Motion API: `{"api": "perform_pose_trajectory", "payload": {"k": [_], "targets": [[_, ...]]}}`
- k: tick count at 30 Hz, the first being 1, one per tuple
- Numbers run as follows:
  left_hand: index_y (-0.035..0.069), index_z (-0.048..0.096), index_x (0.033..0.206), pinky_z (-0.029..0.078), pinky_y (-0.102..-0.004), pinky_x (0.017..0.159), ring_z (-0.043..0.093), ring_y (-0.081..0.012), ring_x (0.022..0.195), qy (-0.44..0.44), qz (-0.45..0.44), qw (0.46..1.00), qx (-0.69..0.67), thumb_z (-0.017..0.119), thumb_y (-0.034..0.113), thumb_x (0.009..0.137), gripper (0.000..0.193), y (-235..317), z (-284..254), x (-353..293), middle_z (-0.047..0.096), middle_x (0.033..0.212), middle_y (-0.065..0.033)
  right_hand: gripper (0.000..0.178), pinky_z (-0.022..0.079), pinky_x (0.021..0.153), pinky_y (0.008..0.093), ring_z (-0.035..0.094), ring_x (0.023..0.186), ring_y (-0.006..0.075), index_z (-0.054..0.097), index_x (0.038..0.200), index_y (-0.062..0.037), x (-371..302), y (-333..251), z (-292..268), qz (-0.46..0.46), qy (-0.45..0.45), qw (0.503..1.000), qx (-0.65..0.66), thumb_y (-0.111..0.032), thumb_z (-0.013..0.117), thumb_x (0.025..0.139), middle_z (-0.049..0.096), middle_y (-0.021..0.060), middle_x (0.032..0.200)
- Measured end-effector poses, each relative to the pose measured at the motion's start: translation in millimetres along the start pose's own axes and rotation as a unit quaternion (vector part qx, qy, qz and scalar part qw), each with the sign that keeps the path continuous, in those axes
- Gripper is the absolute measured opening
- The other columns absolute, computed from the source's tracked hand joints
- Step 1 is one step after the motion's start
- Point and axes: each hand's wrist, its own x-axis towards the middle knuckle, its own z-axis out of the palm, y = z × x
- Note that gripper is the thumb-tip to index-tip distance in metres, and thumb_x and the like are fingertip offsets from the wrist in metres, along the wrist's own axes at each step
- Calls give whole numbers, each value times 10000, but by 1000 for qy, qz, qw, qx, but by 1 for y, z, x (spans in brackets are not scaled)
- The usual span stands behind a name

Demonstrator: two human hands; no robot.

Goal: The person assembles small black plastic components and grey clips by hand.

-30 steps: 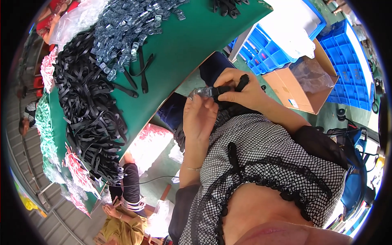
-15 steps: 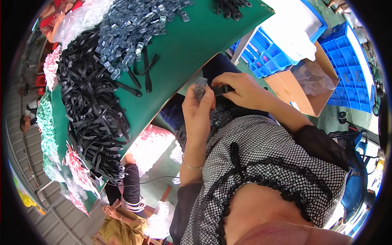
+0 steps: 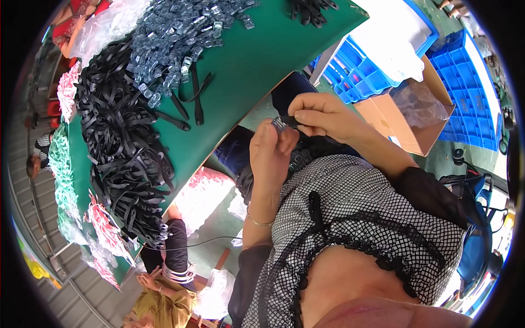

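My left hand (image 3: 270, 147) is closed on a small clear grey plastic buckle (image 3: 279, 124), held up in front of my body. Close beside it, my right hand (image 3: 322, 116) pinches a black strap (image 3: 288, 120) whose end meets the buckle; the fingers partly hide where they join. More black straps and buckles lie bunched in my lap, mostly behind my hands. On the green table, a heap of similar clear buckles (image 3: 180, 33) lies beside a long pile of black straps (image 3: 117, 142). A few loose straps (image 3: 197, 95) lie near the heap's edge.
The green table (image 3: 249, 60) slants across my left front. A small bunch of black straps (image 3: 311, 11) lies near its far corner. Right of it stand an open cardboard box (image 3: 402, 117) and blue crates (image 3: 465, 87). Bundles of pink and green straps (image 3: 63, 164) line the far left edge; another person (image 3: 164, 303) sits below.
My left hand has turned, tipping the buckle toward the right hand, so less of it shows. My right fingers have shifted their pinch on the strap.
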Motion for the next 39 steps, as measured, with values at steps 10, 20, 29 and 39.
{"api": "perform_pose_trajectory", "payload": {"k": [10,20,29,39], "targets": [[20,435,767,270,-229,509,309,-89,521,-9,-9,1000,-21,432,311,911,325,2,5,-1,375,592,-17,153,271,437,159,381,497,23,552,865,-6,4,2,-1,50,-35,998,-12,-151,505,854,462,-22,590],[10,440,739,317,-236,547,347,-100,546,-34,-44,998,-17,374,318,932,370,-7,-2,-2,401,596,-27,133,382,501,173,411,527,33,533,854,4,2,2,8,29,-20,998,50,-122,490,866,474,-17,619],[3,522,860,324,-211,565,397,-79,602,77,19,972,221,512,226,886,225,3,5,-6,472,674,-8,111,404,651,248,466,735,121,515,875,-18,0,4,2,-241,33,920,-308,-109,558,827,474,40,853],[-5,543,939,360,-176,562,452,-50,632,42,9,962,271,503,117,872,144,15,10,-8,525,722,-5,119,381,634,213,443,718,89,511,816,-6,2,12,-8,-73,-127,977,155,-115,539,856,417,14,941]]}}
